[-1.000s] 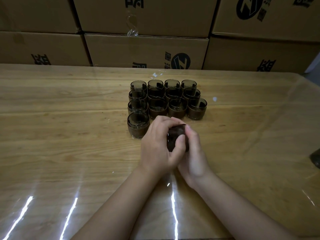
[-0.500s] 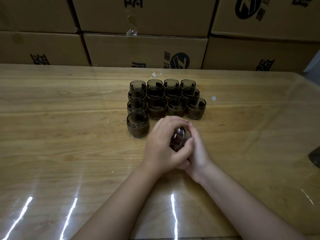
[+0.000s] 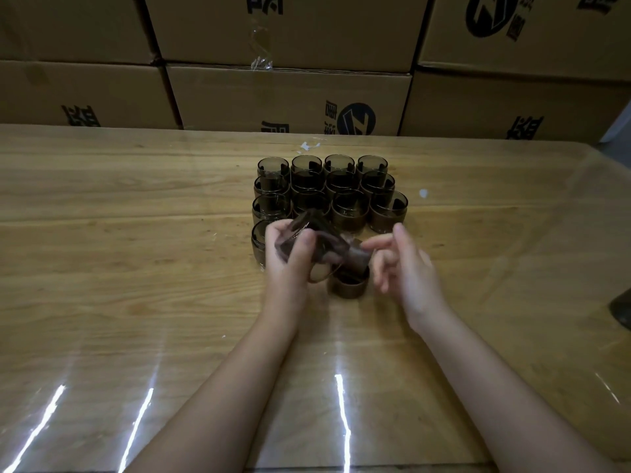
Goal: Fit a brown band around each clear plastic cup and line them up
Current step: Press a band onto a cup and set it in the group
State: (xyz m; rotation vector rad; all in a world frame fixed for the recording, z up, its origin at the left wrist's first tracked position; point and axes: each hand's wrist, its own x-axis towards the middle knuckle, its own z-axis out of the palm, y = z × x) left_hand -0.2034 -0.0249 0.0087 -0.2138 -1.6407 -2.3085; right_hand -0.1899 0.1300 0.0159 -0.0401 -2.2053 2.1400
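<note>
Now held: cup (image 3: pixel 302 224), in left hand (image 3: pixel 290 264)
Right hand (image 3: pixel 406 268): at band (image 3: pixel 355 261), grip unclear
Handling: likely light, slick cup; floppy band; grip sidewall

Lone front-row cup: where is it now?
Head view: the lone front-row cup stands at the near left corner of the banded cups, partly hidden behind the left hand.

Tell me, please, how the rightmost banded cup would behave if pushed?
The rightmost banded cup looks squat and wide, so it would probably slide rather than tip. Thin clear plastic suggests it is light. The glossy table likely lets it skid.
</note>
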